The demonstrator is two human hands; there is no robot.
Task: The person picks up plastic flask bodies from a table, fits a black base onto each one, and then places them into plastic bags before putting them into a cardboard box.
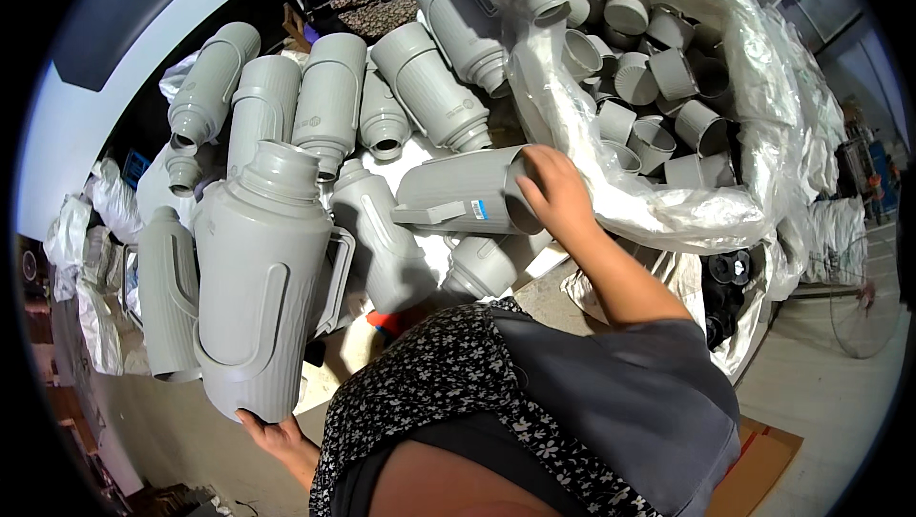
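A large grey plastic thermos flask casing (239,269) stands tilted at the left, neck up, its side handle toward the right. My left hand (274,433) holds it from below by the base, its fingers partly hidden under it. Just right of centre lies another grey flask casing (448,178) with a small blue-and-white label, its wide open end facing right. My right hand (556,191) grips the rim of that open end, some fingers reaching inside. Between the two, a third grey casing (377,221) leans neck up.
Several grey casings (327,97) lie at the back, necks toward me. A large clear plastic bag (658,217) at the right holds many short grey cups (634,78). Black round parts (727,271) sit below it. Another person (367,2) is at the far side. Cardboard (768,465) lies lower right.
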